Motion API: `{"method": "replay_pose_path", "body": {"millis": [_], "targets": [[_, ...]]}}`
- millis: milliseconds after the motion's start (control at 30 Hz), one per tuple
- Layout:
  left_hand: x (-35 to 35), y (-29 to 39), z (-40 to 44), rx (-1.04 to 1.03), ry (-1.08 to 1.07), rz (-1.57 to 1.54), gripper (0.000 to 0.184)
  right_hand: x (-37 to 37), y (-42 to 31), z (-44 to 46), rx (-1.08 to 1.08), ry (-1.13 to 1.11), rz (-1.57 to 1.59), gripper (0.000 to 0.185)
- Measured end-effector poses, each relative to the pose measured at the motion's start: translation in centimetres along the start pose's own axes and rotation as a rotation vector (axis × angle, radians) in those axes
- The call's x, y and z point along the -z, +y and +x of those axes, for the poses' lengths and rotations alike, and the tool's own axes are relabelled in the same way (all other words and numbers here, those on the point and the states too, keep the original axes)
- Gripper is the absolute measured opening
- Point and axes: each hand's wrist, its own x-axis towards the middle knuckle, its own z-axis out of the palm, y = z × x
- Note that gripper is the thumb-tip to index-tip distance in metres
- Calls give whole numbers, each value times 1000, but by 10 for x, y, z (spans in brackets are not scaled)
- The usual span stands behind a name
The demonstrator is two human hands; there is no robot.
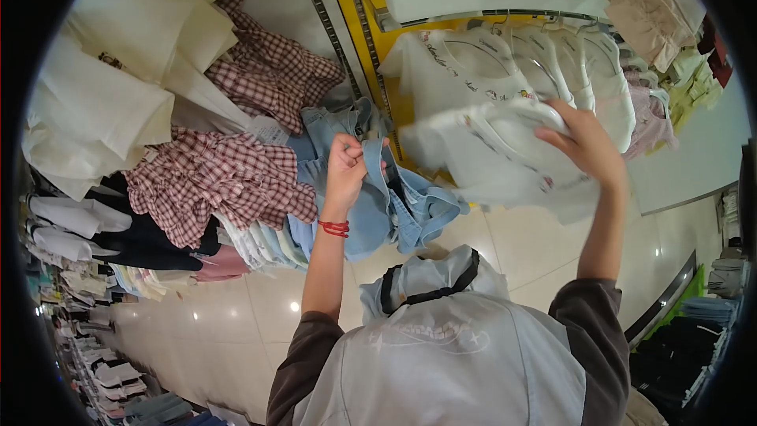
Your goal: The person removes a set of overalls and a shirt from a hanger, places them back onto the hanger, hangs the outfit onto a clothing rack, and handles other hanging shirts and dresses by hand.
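My left hand (pixel 347 166), with a red band at the wrist, is closed on the edge of a light blue denim garment (pixel 426 209) that hangs open in front of me. To the right, my right hand (pixel 587 142) has thumb and fingers around the hanger and neckline of a white garment (pixel 505 150), partly smeared by motion. Behind it, several white tops (pixel 465 59) on white hangers hang from a metal rail (pixel 520 13). Red checked garments (pixel 229 177) hang left of my left hand.
Cream garments (pixel 118 87) hang at the upper left, above dark and pale clothes. A pink garment (pixel 650 114) hangs at the right end of the rail. Tiled floor (pixel 205 315) shows below. Folded clothes (pixel 674 355) lie on shelves at the lower right.
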Motion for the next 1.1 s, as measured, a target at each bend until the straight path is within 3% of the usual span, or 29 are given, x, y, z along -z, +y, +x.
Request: {"method": "replay_pose_path", "body": {"millis": [133, 267, 400, 500, 633, 733, 767, 800, 900, 1000, 1100], "targets": [[-5, -5, 7, -52, -86, 102, 36, 48, -18, -44, -133, -237, -78, 30], [-25, -11, 14, -112, -328, 255, 44, 35, -31, -58, -92, -152, -70, 29], [-68, -18, 12, -96, -512, 518, 50, -34, -36, -45, 0, -92, -51, 27], [-79, -26, 4, -43, -397, 499, 53, -52, -33, -38, -8, -177, 100, 28], [-72, 0, 4, -294, -429, 938, 55, -49, -31, -37, 41, -277, 253, 29], [-87, 10, -5, -98, -428, 694, 53, -53, -35, -29, 98, -211, 224, 30], [-92, 5, -6, -198, -397, 634, 51, -60, -37, -26, 103, -217, 208, 30], [-94, 10, -8, -155, -358, 762, 50, -68, -39, -23, 107, -221, 191, 31], [-98, 24, -8, -104, -263, 1012, 48, -89, -38, -20, 159, -111, 198, 31], [-95, 19, -5, -188, -175, 1043, 47, -89, -32, -21, 292, 429, 40, 22], [-95, 21, -5, -201, 8, 1002, 47, -104, -2, -64, 47, 620, 641, 14]]}}
